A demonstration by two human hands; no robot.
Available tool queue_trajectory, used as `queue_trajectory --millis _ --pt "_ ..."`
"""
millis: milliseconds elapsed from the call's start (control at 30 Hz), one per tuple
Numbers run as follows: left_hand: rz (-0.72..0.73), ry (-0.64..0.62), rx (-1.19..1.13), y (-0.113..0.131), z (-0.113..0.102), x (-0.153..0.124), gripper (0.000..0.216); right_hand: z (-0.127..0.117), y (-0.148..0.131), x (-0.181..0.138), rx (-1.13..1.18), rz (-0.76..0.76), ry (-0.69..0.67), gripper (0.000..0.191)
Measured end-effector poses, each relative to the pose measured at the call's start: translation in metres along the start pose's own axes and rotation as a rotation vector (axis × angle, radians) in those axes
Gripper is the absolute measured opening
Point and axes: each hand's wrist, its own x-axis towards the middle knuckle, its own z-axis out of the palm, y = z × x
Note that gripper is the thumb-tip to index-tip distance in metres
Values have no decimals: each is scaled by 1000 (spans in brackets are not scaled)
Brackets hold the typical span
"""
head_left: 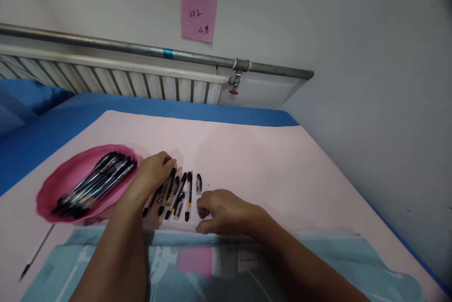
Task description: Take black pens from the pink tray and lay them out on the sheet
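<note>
Several black pens [178, 194] lie in a row on the pink sheet [268, 165]. My left hand [153, 172] rests over the left end of the row, its fingers curled down onto a pen. My right hand [222, 210] lies just right of the row with its fingers curled under; whatever is in them is hidden. A loose black pen cap [198, 183] lies at the right end of the row, just above my right hand. A pink dish [60, 179] to the left holds several more black pens [97, 182].
A single white pen refill [37, 251] lies at the near left. A pale blue patterned cloth [219, 264] covers the near edge. Blue bedding [52, 118] lies beyond the pink sheet, with a radiator [116, 76] and wall pipe behind. A wall stands close on the right.
</note>
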Motion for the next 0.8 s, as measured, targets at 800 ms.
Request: queue_trajectory --millis 800 --pt "24 -9 16 -4 6 3 33 12 -1 10 -163 18 179 23"
